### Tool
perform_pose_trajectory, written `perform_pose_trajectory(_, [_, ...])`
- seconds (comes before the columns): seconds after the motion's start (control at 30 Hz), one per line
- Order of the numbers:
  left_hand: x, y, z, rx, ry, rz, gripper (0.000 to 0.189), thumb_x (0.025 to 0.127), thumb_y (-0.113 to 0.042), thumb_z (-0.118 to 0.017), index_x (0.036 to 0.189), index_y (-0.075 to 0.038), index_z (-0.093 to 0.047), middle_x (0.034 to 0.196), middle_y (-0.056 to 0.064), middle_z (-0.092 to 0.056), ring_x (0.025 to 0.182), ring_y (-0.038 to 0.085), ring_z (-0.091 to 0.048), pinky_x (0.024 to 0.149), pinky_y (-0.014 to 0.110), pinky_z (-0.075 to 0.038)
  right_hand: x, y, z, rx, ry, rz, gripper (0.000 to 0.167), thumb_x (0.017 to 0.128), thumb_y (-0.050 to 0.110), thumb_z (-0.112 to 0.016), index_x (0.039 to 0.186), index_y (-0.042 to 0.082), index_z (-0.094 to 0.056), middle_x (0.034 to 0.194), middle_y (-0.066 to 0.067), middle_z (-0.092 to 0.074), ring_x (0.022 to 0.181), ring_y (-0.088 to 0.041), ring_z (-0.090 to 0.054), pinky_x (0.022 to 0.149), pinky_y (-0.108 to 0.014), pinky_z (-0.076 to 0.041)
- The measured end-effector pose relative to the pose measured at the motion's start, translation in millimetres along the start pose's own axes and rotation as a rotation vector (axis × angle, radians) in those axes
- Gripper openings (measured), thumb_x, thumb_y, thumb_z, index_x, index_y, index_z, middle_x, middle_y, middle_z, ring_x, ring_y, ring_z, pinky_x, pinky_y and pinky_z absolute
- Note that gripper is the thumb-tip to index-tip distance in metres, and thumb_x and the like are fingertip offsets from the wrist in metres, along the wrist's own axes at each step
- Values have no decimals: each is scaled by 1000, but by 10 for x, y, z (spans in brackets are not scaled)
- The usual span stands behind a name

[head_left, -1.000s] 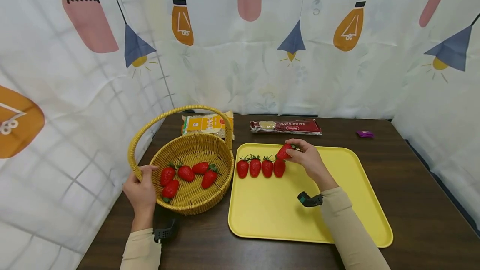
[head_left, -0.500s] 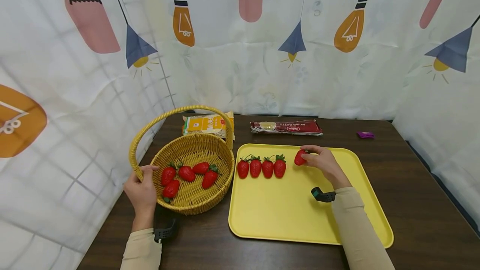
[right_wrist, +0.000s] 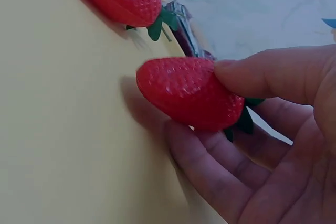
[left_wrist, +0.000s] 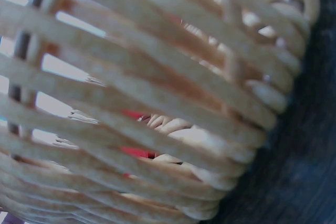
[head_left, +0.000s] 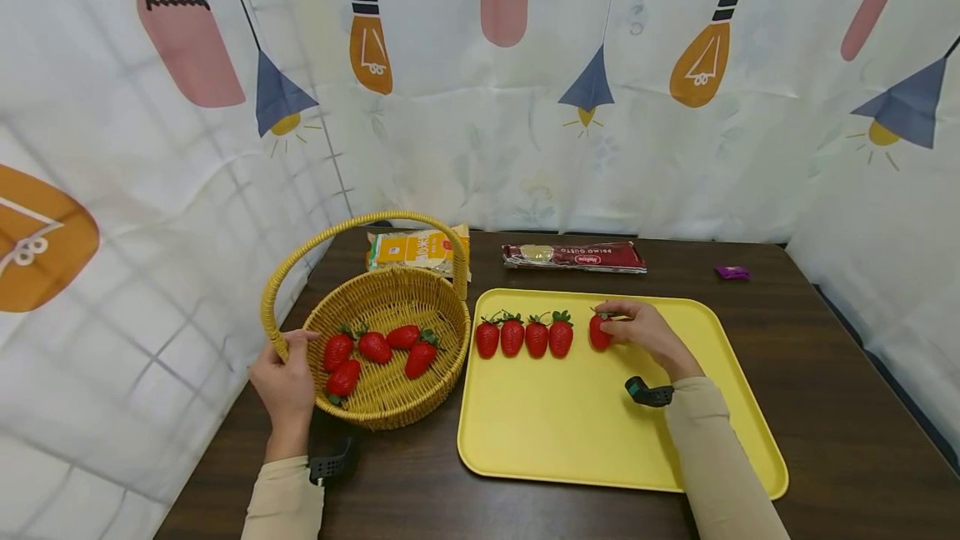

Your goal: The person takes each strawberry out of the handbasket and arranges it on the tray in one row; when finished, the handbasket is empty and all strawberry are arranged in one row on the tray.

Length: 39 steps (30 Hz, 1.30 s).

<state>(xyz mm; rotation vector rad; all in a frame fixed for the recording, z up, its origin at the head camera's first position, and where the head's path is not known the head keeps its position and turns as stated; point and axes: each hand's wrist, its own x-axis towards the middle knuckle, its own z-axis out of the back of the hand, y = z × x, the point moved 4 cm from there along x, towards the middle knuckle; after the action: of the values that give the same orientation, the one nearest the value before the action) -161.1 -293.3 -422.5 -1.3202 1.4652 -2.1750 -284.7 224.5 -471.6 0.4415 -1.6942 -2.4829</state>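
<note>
My right hand (head_left: 641,330) pinches a red strawberry (right_wrist: 184,90) between thumb and fingers, close over the yellow tray (head_left: 570,423). Its green leaves point toward my palm in the right wrist view. To its left, several strawberries (head_left: 536,338) stand in a row along the tray's far left part, leaves pointing away from me. At the left, my left hand (head_left: 285,377) grips the yellow woven basket (head_left: 390,419) where its handle meets the rim. Several strawberries (head_left: 375,347) lie inside the basket. The left wrist view is filled by the basket's weave (left_wrist: 131,87), with bits of red showing through.
Behind the basket lies a yellow food packet (head_left: 412,250). A dark red long packet (head_left: 573,257) sits beyond the tray, and a small purple wrapper (head_left: 732,272) is at the far right. A printed curtain (head_left: 480,148) hangs behind the dark table (head_left: 405,490).
My right hand has moved right and toward me with the strawberry, from above the row's right end to a spot beside it, and lowered it. The left hand has stayed on the basket.
</note>
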Motion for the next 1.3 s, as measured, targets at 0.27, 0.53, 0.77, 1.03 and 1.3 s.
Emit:
perform_pose_trajectory(0.27, [12, 41, 6, 12, 5, 8, 34, 99, -18, -56, 81, 5, -73, 49, -2, -46, 43, 6, -23, 45, 26, -21, -1, 31, -76, -79, 52, 42, 43, 92, 19, -69, 129, 0, -61, 127, -22, -58, 90, -20, -62, 73, -30, -51])
perform_pose_trajectory(0.53, [17, 8, 3, 13, 13, 3, 34, 99, -18, -56, 80, 5, -73, 48, -2, -44, 42, 5, -22, 45, 26, -21, -5, 55, -116, -120, 70, 49, 42, 93, 18, -67, 129, -2, -61, 124, -23, -60, 88, -22, -62, 69, -30, -50])
perform_pose_trajectory(0.77, [3, -4, 14, 12, 10, 16, 34, 99, -18, -56, 81, 5, -73, 47, -8, -44, 42, 5, -22, 44, 27, -20, 8, 84, -164, -124, 79, 52, 39, 93, 16, -66, 128, -1, -62, 125, -22, -59, 91, -23, -61, 70, -30, -49])
perform_pose_trajectory(1.03, [-8, -154, 8, 1, 6, 9, 34, 99, -16, -55, 81, 7, -73, 49, -7, -46, 43, 5, -21, 46, 26, -20, 41, 58, -177, -108, 84, 45, 41, 94, 15, -65, 130, -4, -59, 128, -25, -57, 94, -24, -63, 72, -32, -50])
perform_pose_trajectory(1.3, [-12, -192, 4, -3, 2, 12, 34, 98, -14, -54, 80, 8, -72, 48, -11, -44, 42, 6, -21, 45, 26, -19, 33, 62, -190, -108, 100, 49, 42, 94, 16, -65, 131, -4, -58, 119, -22, -61, 87, -22, -63, 70, -31, -49])
